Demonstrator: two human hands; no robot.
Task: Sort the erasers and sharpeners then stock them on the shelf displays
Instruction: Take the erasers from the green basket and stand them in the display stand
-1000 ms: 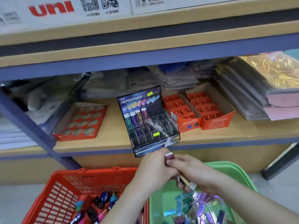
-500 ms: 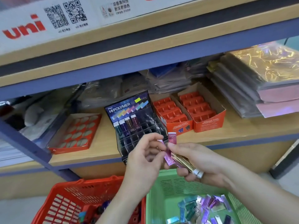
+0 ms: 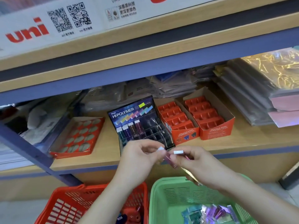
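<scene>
Pinched between the thumb and fingertips of the left hand (image 3: 142, 157) is a single eraser (image 3: 161, 149), its white end poking up at the centre of the frame. Close beside it, the right hand (image 3: 199, 165) curls round a small bundle of erasers (image 3: 178, 152). One white tip shows on top and a gold sleeve sticks out below the palm; how many it holds I cannot tell. Both hands hover just in front of the Hi-Polymer display box (image 3: 137, 110), which stands mid-frame on the shelf (image 3: 242, 143).

From where things lie, I'd say stocking has barely begun. Only a row of four erasers (image 3: 129, 131) stands in the box, at the back on its left side, and the other clear compartments look bare. Just right of it, two orange boxes (image 3: 208, 113) with moulded slots look unfilled. The red tray (image 3: 77, 136) at middle left shows only rows of round hollows.

Sorting looks further along. The green basket (image 3: 161, 199) at lower right holds a heap of shiny sleeved loose erasers (image 3: 210, 212). The red basket (image 3: 64, 207) at lower left holds small items I take for sharpeners (image 3: 134, 214), mostly hidden by the left forearm. Nearly all the filling seems left to do: the rest of the eraser slots, then every sharpener slot.
</scene>
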